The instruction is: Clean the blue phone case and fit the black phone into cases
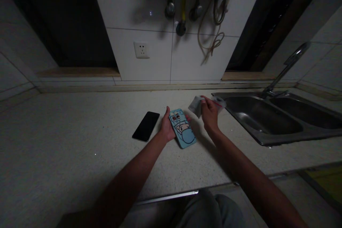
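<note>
Blue phone case (187, 136), seen from the head camera, lies back side up in the left hand (166, 130), about midway between the back and front edges of the bench (107, 128). A cartoon figure covers its lower part, and round camera rings show near its upper end, the end toward the back edge. The left fingers are closed around it: the thumb runs along its left side and fingertips show past its right side. Whether the hand rests on the bench, I cannot tell.

The right hand (210, 114) pinches a clear plastic bag (220, 103) with a red strip, its fingers narrow on it; the bag juts out on both sides of the hand, toward the bench's back edge, just beside the back left corner of the sink (280, 138). What the bag contains is too dim to tell.

A black phone (146, 126) lies flat on the bench, left of the left hand and apart from it, tilted so its top leans toward the right end.
</note>
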Demonstrator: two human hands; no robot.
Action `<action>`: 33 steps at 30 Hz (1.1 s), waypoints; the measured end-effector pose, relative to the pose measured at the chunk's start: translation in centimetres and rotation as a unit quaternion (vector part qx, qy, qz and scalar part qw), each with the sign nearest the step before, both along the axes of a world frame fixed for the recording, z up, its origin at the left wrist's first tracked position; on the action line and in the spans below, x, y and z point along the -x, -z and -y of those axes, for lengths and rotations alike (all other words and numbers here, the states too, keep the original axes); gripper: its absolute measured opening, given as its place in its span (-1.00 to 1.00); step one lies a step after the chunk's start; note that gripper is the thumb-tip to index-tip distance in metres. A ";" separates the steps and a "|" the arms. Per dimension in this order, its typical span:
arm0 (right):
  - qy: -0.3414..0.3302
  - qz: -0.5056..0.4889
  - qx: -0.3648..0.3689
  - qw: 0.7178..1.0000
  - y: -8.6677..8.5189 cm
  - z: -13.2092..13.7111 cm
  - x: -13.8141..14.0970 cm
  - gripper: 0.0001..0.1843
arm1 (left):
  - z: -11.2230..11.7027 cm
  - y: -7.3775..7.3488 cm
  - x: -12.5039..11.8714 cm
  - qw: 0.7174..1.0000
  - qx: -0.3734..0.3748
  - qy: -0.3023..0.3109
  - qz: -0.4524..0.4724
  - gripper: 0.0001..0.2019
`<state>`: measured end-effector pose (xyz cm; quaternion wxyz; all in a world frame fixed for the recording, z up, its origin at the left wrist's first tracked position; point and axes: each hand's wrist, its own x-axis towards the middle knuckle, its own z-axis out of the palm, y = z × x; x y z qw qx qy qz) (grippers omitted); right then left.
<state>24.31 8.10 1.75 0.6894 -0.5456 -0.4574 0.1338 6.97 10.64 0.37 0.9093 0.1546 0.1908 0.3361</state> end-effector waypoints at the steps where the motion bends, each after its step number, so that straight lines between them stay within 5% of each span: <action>1: 0.033 0.036 -0.014 0.999 -0.3 -0.6 0.3 -0.52 | 0.1 0.0 0.0 1.000 0.002 0.004 0.006 -0.27; 4: -0.044 0.188 0.030 0.981 -0.5 -1.4 2.2 -0.54 | 0.2 0.0 -0.3 1.000 0.018 -0.002 0.023 -0.24; 7: -0.188 0.372 0.086 0.905 0.3 -1.0 4.5 -0.59 | 0.3 0.0 -0.7 0.997 0.041 -0.067 0.018 -0.37; 11: -0.194 0.480 0.080 0.852 1.3 0.1 6.0 -0.51 | 0.1 0.0 -1.0 0.990 0.058 -0.124 0.026 -0.44; 22: -0.339 0.490 0.025 0.803 0.1 2.8 3.3 -0.55 | -0.6 0.0 -0.1 0.999 0.038 -0.029 0.001 -0.24; 33: -0.269 0.508 -0.082 0.814 0.3 1.3 1.0 -0.73 | -0.6 -0.3 -0.2 1.000 0.010 0.011 0.020 -0.24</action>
